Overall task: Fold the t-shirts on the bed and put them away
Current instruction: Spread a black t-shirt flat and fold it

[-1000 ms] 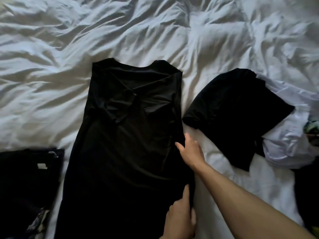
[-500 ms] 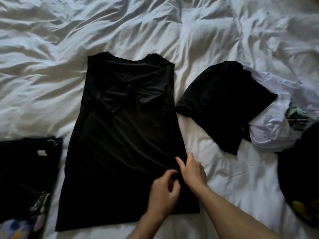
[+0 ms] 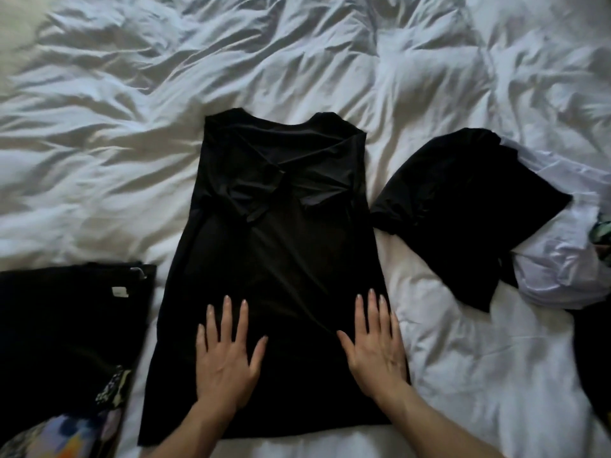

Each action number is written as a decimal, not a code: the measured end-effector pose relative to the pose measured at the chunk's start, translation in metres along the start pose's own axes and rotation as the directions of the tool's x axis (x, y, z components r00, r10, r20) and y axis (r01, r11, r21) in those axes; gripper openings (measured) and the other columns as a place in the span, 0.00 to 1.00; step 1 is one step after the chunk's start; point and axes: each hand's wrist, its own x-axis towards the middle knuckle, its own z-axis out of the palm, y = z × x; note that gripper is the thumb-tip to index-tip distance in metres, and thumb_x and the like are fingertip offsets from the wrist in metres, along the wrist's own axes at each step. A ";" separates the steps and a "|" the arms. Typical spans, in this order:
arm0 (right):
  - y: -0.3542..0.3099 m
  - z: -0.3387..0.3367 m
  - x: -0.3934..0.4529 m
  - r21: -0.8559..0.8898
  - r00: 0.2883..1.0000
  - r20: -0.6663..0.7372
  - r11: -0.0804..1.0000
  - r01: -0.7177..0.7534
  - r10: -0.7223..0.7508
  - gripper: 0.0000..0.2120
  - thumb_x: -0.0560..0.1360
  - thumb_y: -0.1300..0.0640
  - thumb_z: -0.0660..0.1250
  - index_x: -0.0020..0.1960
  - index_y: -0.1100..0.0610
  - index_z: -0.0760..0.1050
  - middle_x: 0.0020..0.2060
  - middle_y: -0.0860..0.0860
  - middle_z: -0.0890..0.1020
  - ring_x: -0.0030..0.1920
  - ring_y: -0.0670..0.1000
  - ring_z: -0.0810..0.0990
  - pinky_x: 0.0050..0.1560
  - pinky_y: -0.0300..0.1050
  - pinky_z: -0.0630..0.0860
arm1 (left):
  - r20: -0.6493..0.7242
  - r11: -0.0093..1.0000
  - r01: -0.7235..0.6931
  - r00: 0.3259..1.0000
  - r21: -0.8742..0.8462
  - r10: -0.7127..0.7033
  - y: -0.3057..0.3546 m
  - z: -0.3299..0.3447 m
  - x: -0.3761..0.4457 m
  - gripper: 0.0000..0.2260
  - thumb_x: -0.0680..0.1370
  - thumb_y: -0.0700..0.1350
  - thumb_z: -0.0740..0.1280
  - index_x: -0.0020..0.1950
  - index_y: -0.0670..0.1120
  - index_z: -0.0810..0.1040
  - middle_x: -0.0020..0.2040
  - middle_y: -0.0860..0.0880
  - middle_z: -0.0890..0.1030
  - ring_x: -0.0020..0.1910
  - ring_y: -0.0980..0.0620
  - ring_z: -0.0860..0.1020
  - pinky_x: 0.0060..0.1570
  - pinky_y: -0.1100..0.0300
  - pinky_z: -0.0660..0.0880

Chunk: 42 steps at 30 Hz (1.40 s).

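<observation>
A black t-shirt lies flat in the middle of the bed with both sleeves folded in across its chest, forming a long narrow shape, collar end farthest from me. My left hand lies flat on its lower left part, fingers straight and spread. My right hand lies flat on its lower right edge, fingers straight. Neither hand grips the cloth. A second black t-shirt lies crumpled to the right, partly over a white garment.
A folded black garment with a small white label sits at the left, over patterned cloth. Another dark item shows at the right edge. The rumpled white duvet covers the bed.
Both hands left the shirt's right edge, where they were adjusting it, and now lie flat and apart on its lower part. The view shifted, so the shirt sits more central.
</observation>
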 end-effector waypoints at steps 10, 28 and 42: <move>-0.019 -0.021 0.079 -0.035 1.000 -0.018 0.999 0.022 -0.023 0.37 0.77 0.38 0.50 0.71 0.67 0.69 0.68 0.64 0.73 0.68 0.62 0.73 0.63 0.58 0.74 | -0.060 0.998 -0.066 0.996 -0.024 0.064 -0.006 -0.034 0.077 0.31 0.79 0.62 0.51 0.76 0.45 0.67 0.76 0.44 0.67 0.76 0.42 0.64 0.68 0.47 0.65; -0.005 -0.032 0.292 -0.036 0.979 -0.133 0.988 0.153 -0.156 0.35 0.79 0.35 0.44 0.80 0.54 0.53 0.77 0.61 0.58 0.77 0.60 0.58 0.76 0.59 0.54 | -0.099 0.994 -0.085 0.992 -0.070 0.078 -0.006 -0.077 0.336 0.33 0.79 0.65 0.42 0.81 0.51 0.45 0.82 0.46 0.47 0.80 0.44 0.44 0.78 0.48 0.47; -0.011 -0.104 0.397 0.398 0.975 -0.070 0.902 -0.166 0.210 0.44 0.73 0.41 0.71 0.79 0.58 0.53 0.71 0.61 0.64 0.71 0.63 0.63 0.69 0.57 0.64 | -0.168 0.838 0.264 0.909 -0.478 -0.382 -0.039 -0.127 0.417 0.31 0.77 0.52 0.68 0.77 0.44 0.62 0.74 0.40 0.65 0.71 0.38 0.65 0.68 0.45 0.64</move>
